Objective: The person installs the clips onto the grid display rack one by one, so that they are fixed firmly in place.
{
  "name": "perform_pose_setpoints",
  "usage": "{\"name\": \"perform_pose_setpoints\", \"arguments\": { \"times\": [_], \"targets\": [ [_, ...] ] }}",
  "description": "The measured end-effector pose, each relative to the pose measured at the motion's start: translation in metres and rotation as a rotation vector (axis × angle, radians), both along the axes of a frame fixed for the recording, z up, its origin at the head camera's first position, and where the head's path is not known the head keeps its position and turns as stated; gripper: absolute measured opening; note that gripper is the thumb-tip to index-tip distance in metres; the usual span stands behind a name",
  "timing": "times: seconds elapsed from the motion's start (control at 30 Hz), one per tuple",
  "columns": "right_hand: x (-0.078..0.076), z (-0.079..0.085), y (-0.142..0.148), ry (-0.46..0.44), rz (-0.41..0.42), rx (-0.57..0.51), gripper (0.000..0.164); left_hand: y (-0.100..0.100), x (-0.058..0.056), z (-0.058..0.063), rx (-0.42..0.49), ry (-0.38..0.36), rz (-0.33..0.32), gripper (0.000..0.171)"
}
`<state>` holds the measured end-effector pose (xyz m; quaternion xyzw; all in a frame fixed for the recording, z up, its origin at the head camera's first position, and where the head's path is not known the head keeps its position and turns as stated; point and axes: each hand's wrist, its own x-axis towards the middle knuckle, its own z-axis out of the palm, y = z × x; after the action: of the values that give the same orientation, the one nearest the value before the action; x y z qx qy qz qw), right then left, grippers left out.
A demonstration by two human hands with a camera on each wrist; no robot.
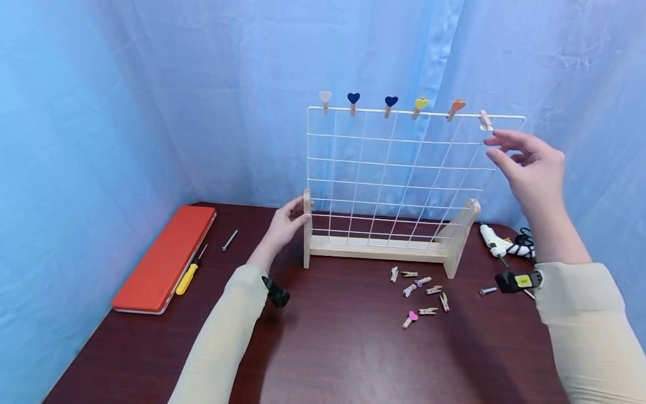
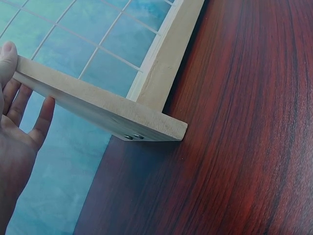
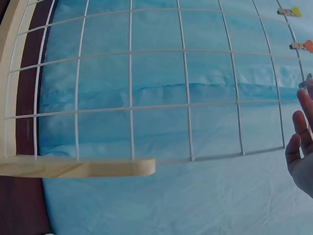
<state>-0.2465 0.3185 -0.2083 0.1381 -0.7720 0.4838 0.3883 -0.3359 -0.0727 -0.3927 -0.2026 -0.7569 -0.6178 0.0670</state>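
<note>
A white wire grid (image 1: pixel 386 163) stands upright in a wooden stand (image 1: pixel 378 253). My left hand (image 1: pixel 281 227) holds the stand's left side post (image 2: pixel 98 98), thumb on one face and fingers on the other. Small clothespins with hearts line the grid's top wire: white (image 1: pixel 325 98), two dark blue, yellow (image 1: pixel 421 104) and orange (image 1: pixel 457 106). At the right end, another clothespin (image 1: pixel 485 119) hangs with its white end down. Just beside it is my right hand (image 1: pixel 536 163), thumb and fingers apart, with nothing seen between them.
Several loose clothespins (image 1: pixel 427 311) lie before the stand. At left are a red case (image 1: pixel 166 258), a yellow-handled screwdriver (image 1: pixel 187 279) and a screw (image 1: pixel 229 240). A glue gun (image 1: pixel 493 241) with a black cord and another screw (image 1: pixel 487 291) lie at right.
</note>
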Motion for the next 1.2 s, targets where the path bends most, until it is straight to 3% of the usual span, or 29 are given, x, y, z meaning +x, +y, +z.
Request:
{"name": "perform_pose_setpoints", "arguments": {
  "times": [0.13,0.27,0.37,0.5,0.6,0.7,0.87,1.03,1.2],
  "targets": [
    [-0.006,0.016,-0.009,0.013,0.054,-0.068,0.031,0.0,0.0,0.001,0.001,0.011,-0.003,0.048],
    [-0.008,0.031,-0.014,-0.01,-0.032,-0.033,0.03,0.0,0.001,0.0,-0.006,0.016,-0.002,0.049],
    [-0.009,0.038,-0.015,-0.034,-0.043,-0.014,0.031,0.001,0.0,0.001,0.005,0.002,-0.001,0.048],
    [-0.007,0.037,-0.012,-0.042,-0.007,-0.015,0.032,0.002,-0.007,-0.007,0.009,-0.004,0.006,0.048],
    [0.0,0.024,-0.013,-0.041,0.025,0.055,0.03,0.002,-0.009,-0.008,0.006,0.001,0.007,0.048],
    [0.007,-0.002,-0.017,-0.052,0.069,0.208,0.028,0.002,-0.002,-0.001,0.006,0.009,0.001,0.047],
    [-0.001,-0.08,-0.012,-0.136,0.124,0.513,0.034,0.002,-0.001,0.0,0.002,0.023,-0.002,0.048],
    [-0.008,-0.157,-0.012,-0.216,0.22,0.611,0.035,0.002,-0.002,-0.001,0.007,0.009,-0.003,0.048],
    [-0.02,-0.209,-0.017,-0.204,0.284,0.719,0.034,0.001,-0.002,0.0,0.006,-0.004,0.009,0.048]
  ]
}}
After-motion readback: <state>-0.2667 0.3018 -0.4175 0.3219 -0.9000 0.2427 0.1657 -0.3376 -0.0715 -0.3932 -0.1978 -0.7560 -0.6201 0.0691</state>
